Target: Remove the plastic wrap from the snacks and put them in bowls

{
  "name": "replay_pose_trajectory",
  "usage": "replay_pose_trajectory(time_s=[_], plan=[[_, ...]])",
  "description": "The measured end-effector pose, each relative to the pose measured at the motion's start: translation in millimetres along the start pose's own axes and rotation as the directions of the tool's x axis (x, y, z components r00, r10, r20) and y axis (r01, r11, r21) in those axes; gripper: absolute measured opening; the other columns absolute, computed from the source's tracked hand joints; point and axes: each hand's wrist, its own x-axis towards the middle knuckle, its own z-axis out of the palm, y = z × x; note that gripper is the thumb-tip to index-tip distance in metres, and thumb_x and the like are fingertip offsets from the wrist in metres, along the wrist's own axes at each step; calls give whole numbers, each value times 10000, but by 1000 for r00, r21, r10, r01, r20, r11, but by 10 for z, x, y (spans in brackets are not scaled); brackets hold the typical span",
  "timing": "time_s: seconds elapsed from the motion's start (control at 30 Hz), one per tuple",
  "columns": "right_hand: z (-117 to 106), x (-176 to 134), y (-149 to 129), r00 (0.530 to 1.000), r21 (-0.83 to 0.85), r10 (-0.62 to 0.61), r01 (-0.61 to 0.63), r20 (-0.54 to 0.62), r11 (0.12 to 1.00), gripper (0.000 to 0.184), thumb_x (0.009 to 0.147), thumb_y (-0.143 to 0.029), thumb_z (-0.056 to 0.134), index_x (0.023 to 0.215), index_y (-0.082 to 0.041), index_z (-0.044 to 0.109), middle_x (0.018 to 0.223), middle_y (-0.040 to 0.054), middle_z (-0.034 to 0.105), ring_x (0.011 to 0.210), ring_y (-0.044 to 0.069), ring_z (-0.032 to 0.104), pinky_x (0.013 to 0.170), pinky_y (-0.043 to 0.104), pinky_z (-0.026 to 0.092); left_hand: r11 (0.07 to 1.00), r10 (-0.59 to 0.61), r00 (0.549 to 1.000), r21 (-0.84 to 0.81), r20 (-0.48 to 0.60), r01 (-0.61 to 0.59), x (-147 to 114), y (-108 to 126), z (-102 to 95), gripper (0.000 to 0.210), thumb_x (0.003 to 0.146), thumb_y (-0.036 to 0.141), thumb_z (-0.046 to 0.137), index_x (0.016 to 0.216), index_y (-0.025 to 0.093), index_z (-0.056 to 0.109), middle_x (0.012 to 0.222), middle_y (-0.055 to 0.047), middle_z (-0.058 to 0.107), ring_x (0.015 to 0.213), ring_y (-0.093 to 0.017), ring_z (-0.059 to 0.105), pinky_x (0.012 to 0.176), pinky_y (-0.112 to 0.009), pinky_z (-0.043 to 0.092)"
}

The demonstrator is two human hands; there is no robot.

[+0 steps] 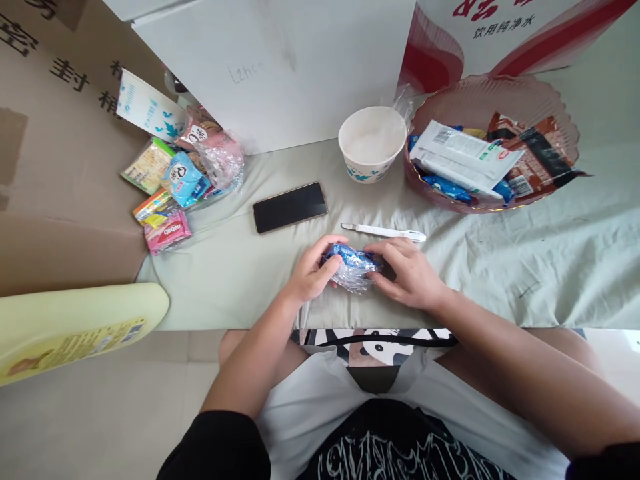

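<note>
My left hand [313, 270] is closed on the left end of a blue snack packet wrapped in clear plastic film [353, 267], thumb on top. At its other end, my right hand [406, 272] grips the same bundle between thumb and fingers. The bundle is just above or on the cloth near the front edge; I cannot tell which. Just beyond it lies a white utility knife [384, 232], close to my right fingers. A black phone [290, 207] rests flat to the left of the knife.
A paper bowl [373, 143] stands beside a pink scalloped basin [550, 93] of snack packets. More packets [183, 179] and a tipped paper cup [150, 107] lie left against a cardboard box [65, 167]. White boxes [300, 73] line the back. A yellow bottle [85, 327] juts in at left.
</note>
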Motion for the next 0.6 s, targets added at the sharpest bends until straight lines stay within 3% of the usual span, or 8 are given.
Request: replay_pose_trajectory(time_s=[0.07, 0.17, 0.27, 0.33, 0.4, 0.47, 0.53, 0.6], plan=[[0, -1, 2, 1000, -1, 21, -21, 14, 1000, 246, 932, -293, 559, 1162, -208, 581, 908, 72, 716, 822, 244, 641, 762, 383, 469, 957, 171, 977, 256, -130, -134, -35, -55, 21, 425, 919, 524, 557, 1184, 200, 631, 893, -34, 662, 622, -125, 575, 526, -240, 486], [-7, 3, 15, 999, -3, 44, -44, 22, 999, 246, 932, -319, 561, 1150, -207, 583, 858, 61, 691, 782, 236, 622, 734, 372, 460, 787, 454, 869, 547, -198, -286, -37, -126, 33, 406, 907, 515, 555, 1137, 185, 614, 1008, -80, 676, 781, -169, 626, 627, -280, 526], [-15, 10, 24, 999, -14, 39, -39, 17, 999, 225, 946, -330, 555, 1132, -207, 582, 821, 49, 678, 741, 222, 609, 707, 360, 454, 639, 610, 785, 652, -107, -408, 6, -145, 46, 469, 875, 551, 607, 1161, 180, 596, 1125, -126, 647, 1010, -239, 651, 806, -363, 576], [-18, 13, 27, 999, -23, 32, -32, 11, 999, 211, 947, -325, 553, 1118, -206, 583, 802, 42, 674, 726, 215, 603, 704, 356, 454, 595, 627, 778, 664, -30, -454, 30, -134, 60, 475, 859, 529, 663, 1178, 182, 603, 1176, -139, 643, 1102, -263, 648, 925, -411, 566], [-20, 12, 28, 999, -28, 35, -35, 16, 999, 201, 944, -320, 550, 1105, -206, 588, 805, 44, 678, 727, 214, 603, 712, 356, 457, 620, 599, 800, 646, -23, -446, 35, -121, 65, 333, 891, 440, 665, 1113, 194, 637, 1162, -120, 672, 1076, -243, 673, 931, -394, 567], [-22, 10, 29, 998, -29, 42, -41, 36, 999, 194, 941, -311, 538, 1094, -206, 596, 822, 53, 688, 742, 218, 609, 724, 361, 458, 701, 552, 826, 601, -118, -383, 26, -118, 53, 156, 951, 340, 595, 980, 200, 656, 1013, -73, 713, 926, -189, 699, 823, -326, 576], [-24, 8, 29, 997, -31, 48, -46, 54, 998, 197, 938, -298, 524, 1092, -203, 602, 855, 66, 701, 764, 226, 620, 735, 366, 459, 794, 492, 839, 516, -234, -322, 14, -124, 27, 190, 998, 302, 510, 911, 197, 642, 862, -34, 701, 749, -139, 677, 671, -258, 547], [-22, 8, 28, 997, -40, 59, -57, 58, 998, 208, 940, -294, 520, 1107, -201, 603, 886, 76, 711, 791, 234, 633, 747, 370, 462, 823, 484, 834, 462, -264, -330, 9, -133, 5, 203, 1002, 349, 509, 958, 193, 632, 902, -46, 697, 739, -137, 675, 617, -241, 534]])
